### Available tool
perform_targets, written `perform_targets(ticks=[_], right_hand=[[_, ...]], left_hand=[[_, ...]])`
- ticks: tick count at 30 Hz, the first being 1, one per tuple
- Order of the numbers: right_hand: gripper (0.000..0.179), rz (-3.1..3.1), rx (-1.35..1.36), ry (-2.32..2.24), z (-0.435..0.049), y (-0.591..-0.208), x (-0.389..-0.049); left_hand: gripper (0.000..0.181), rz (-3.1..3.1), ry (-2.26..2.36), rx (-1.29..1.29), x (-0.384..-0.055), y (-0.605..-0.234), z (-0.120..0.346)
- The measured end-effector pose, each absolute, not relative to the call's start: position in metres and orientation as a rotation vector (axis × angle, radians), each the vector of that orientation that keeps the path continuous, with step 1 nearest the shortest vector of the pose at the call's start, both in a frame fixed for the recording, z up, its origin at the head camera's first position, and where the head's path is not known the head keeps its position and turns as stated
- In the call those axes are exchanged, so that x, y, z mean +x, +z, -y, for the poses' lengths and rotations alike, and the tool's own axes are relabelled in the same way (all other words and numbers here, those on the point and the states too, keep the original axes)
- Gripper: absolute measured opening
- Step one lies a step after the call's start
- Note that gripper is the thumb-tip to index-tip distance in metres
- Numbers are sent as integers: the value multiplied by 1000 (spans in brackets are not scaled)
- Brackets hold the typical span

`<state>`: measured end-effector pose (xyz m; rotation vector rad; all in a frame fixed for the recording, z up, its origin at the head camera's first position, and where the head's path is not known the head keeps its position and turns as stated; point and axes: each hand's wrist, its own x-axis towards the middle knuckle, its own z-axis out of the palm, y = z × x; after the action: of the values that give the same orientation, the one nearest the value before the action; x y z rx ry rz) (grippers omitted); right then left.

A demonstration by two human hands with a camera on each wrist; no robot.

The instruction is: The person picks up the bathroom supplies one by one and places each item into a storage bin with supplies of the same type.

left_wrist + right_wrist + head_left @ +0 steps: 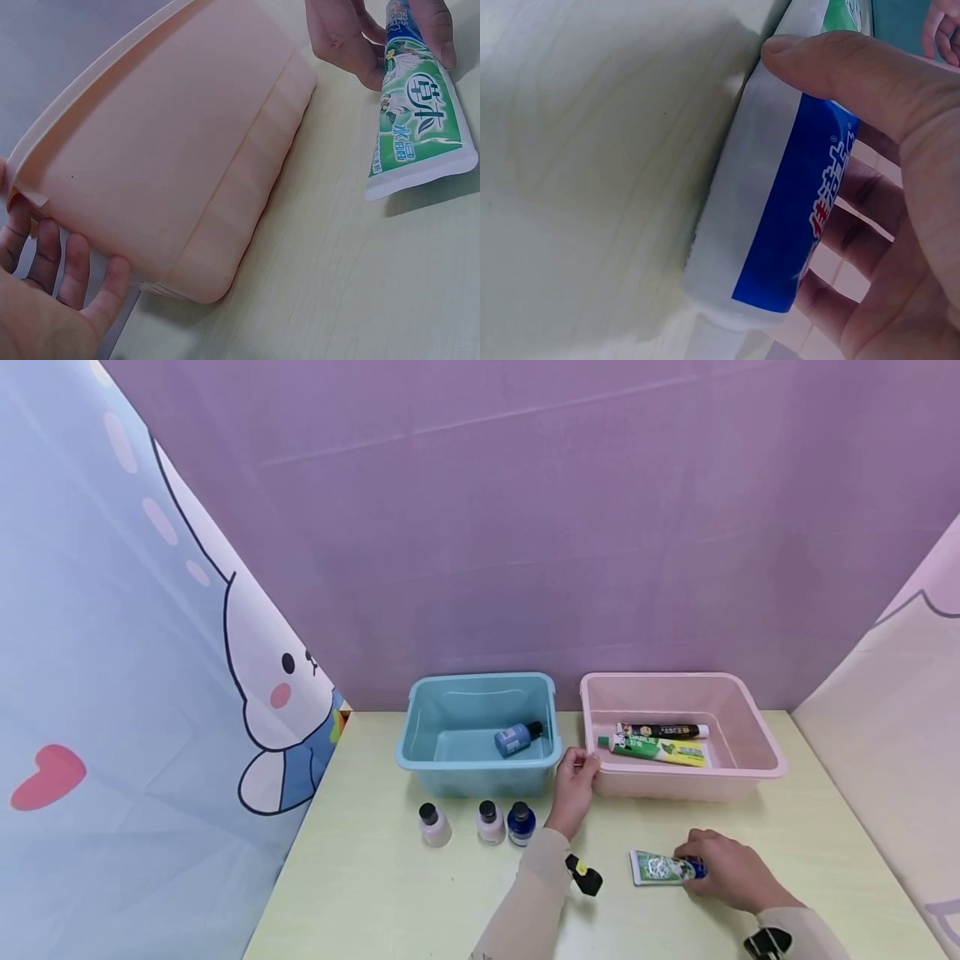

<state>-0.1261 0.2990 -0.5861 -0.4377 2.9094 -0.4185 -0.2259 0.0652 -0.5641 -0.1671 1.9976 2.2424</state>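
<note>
My left hand (573,795) grips the rim of the pink plastic bin (675,785) at its near left corner, fingers curled under the lip in the left wrist view. In that bin lie a green and yellow toothpaste tube (660,749) and a black toothpaste tube (667,731). My right hand (729,867) holds a green, white and blue toothpaste tube (421,112) by its cap half, thumb on one side and fingers on the other. Close over the tabletop, the tube points its flat crimped end to the left in the head view.
A blue bin (480,781) stands left of the pink one, with a small blue bottle (513,740) lying inside. In front of it stand two pale pink bottles (435,831) and a dark blue bottle (521,827). A purple cloth (525,527) hangs behind the table.
</note>
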Motion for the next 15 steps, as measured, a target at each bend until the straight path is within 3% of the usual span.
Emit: perform_targets(ticks=[15], right_hand=[[38, -2893, -411, -472, -302, -579, -130]], left_hand=[[15, -2003, 2227, -176, -227, -564, -65]])
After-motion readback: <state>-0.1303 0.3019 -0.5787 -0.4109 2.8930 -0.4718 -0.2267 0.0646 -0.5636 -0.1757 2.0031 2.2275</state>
